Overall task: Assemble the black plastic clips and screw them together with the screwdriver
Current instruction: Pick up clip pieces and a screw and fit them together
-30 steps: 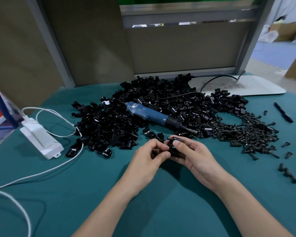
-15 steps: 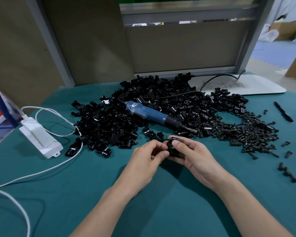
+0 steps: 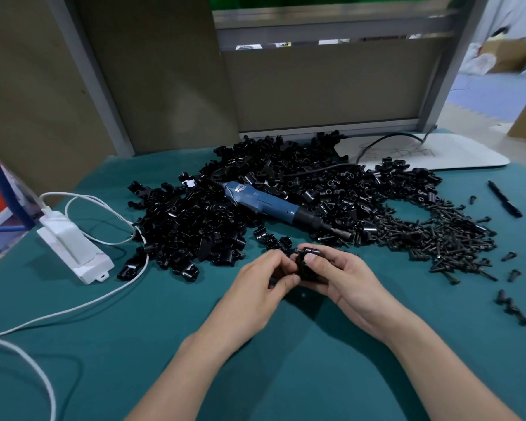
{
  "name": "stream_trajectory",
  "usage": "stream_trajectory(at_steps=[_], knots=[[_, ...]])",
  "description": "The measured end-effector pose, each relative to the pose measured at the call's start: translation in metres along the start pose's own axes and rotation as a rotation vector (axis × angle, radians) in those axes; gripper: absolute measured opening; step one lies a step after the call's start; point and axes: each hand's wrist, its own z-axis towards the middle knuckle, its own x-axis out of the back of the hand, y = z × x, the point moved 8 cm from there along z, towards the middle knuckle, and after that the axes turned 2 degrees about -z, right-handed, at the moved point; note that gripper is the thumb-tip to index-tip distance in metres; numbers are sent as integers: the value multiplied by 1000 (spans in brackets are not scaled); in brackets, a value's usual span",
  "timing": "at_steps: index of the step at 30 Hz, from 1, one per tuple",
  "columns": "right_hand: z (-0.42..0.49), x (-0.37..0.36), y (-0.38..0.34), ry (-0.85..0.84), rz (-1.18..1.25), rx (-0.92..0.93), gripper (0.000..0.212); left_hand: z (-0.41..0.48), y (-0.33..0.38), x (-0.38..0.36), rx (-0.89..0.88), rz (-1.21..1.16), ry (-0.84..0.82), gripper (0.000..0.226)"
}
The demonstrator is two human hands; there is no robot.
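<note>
Both hands meet over the green mat just in front of the clip pile. My left hand (image 3: 263,279) and my right hand (image 3: 339,276) pinch one small black plastic clip (image 3: 305,264) between their fingertips; most of the clip is hidden by the fingers. Behind them spreads a big heap of black clips (image 3: 213,214). A blue electric screwdriver (image 3: 274,205) lies on top of the heap, its tip pointing right. To the right lies a pile of black screws (image 3: 450,238).
A white power adapter (image 3: 73,247) with white cables sits at the left. A black pen (image 3: 504,199) and loose screws (image 3: 512,308) lie at the far right. A white board (image 3: 456,153) rests at the back right, partition panels behind.
Both hands stay together on the clip; the fingers have shifted slightly around it. The view has drifted a little.
</note>
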Motion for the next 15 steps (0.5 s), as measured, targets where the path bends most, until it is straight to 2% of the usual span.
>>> stream_trajectory(at_steps=[2, 5, 8, 10, 15], knots=[[1, 1, 0, 2, 10, 1, 26, -1, 3, 1, -14, -8, 14, 10], [2, 4, 1, 27, 18, 1, 23, -1, -7, 1, 113, -118, 33, 6], [2, 6, 1, 50, 4, 3, 27, 0, -16, 0, 181, -60, 49, 26], [1, 7, 1, 62, 15, 6, 30, 0, -15, -2, 182, -24, 37, 33], [0, 6, 3, 33, -1, -8, 28, -3, -12, -3, 155, 27, -14, 31]])
